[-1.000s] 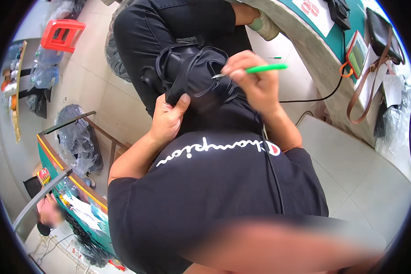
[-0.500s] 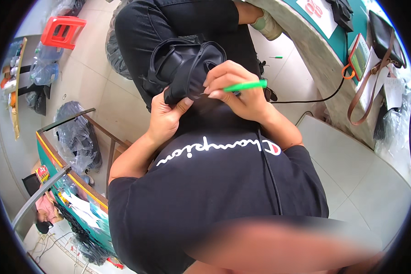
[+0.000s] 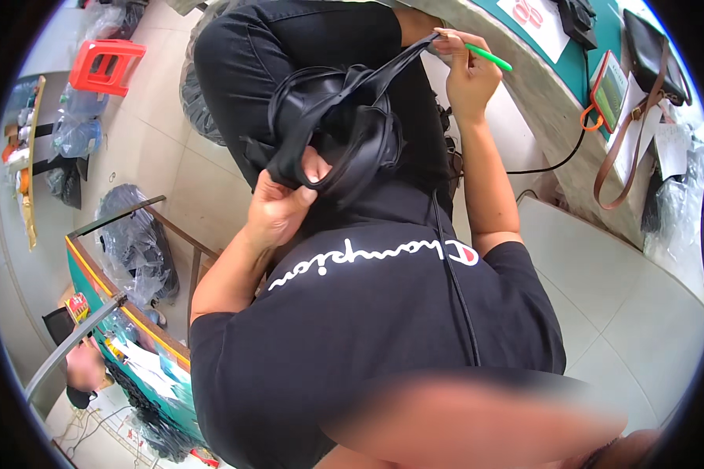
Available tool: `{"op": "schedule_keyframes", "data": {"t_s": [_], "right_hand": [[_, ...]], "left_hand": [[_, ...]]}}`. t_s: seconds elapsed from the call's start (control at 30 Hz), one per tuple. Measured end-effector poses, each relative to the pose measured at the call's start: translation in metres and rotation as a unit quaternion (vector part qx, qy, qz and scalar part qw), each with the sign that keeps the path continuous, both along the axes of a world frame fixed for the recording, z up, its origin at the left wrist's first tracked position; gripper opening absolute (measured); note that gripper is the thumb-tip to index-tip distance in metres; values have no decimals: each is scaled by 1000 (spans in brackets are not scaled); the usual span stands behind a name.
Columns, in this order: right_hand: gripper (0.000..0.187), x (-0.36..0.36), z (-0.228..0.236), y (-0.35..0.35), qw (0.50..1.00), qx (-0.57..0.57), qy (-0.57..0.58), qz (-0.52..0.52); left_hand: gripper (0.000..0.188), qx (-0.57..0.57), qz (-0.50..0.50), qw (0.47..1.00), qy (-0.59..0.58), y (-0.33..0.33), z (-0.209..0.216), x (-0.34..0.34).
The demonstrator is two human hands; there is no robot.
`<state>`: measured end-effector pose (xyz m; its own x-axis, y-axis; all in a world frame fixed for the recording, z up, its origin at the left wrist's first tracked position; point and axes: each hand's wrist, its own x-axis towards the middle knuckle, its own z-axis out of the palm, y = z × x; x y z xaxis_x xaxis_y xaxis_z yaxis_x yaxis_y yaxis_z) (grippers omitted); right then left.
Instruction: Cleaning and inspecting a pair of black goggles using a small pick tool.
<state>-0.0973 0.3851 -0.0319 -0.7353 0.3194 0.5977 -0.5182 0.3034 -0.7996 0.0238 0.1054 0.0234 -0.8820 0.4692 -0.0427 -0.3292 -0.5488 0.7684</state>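
Note:
A black, leather-like bag [image 3: 332, 109] rests on my lap with its opening spread and its panels folded about. My left hand [image 3: 281, 203] is closed on the near left edge of it, thumb outside and fingers tucked inside the fold. Out to the far right, my right hand [image 3: 471, 78] is raised with fingers pinched. Between them is a slim green pen-shaped tool [image 3: 489, 57], whose tip I cannot make out. The same fingers hold the end of a black strip [image 3: 403, 61] of the bag, stretched taut up from the opening.
A teal-topped table [image 3: 502, 17] with a curved edge stands at the far right, bearing a brown-strapped bag [image 3: 653, 59]. A red plastic stool [image 3: 105, 66] is at the far left. A teal workbench [image 3: 152, 332] with papers stands at the left, and another person [image 3: 86, 371] is beyond it.
My right hand has moved from beside the bag to the far right, drawing a black strip out with it. The bag has opened and shifted shape; my left hand still grips its edge.

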Motion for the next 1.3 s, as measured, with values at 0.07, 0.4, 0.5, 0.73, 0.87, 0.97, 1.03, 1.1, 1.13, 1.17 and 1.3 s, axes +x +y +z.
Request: {"op": "schedule_keyframes", "data": {"t_s": [0.07, 0.4, 0.5, 0.73, 0.87, 0.97, 1.03, 1.1, 1.13, 1.17, 1.3], "right_hand": [[15, -8, -35, 24, 997, 13, -60, -42], [23, 23, -80, 56, 917, -235, -292, 137], [22, 49, -16, 36, 914, -192, -277, 224], [19, 61, 35, 11, 894, -238, -255, 282], [16, 53, 38, -36, 962, -38, -162, 219], [11, 56, 41, -38, 934, 78, -206, 280], [13, 58, 37, -39, 950, 127, -149, 244], [14, 63, 37, -36, 959, 187, -32, 211], [16, 66, 37, -33, 952, 241, 86, 169], [19, 79, 33, -29, 952, 234, 111, 161], [17, 111, 31, 2, 966, 223, 128, 27]], "left_hand": [[12, 1, 5, 1000, 31, -1, -4, -4], [34, 48, -19, 999, -14, 6, -9, -10], [45, 107, -29, 994, -3, 14, 4, -17], [84, 52, -81, 994, 48, 24, 16, -32], [91, 32, -99, 992, 73, 27, 15, -30], [92, 7, -92, 992, 83, 28, 14, -29], [92, -4, -77, 992, 96, 28, 11, -28], [92, 34, -10, 997, 69, 29, 7, -25], [92, 58, -20, 997, 52, 25, 3, -25], [92, 62, -18, 997, 52, 26, 4, -26], [92, 46, 11, 999, 20, 14, -2, -30]]}}
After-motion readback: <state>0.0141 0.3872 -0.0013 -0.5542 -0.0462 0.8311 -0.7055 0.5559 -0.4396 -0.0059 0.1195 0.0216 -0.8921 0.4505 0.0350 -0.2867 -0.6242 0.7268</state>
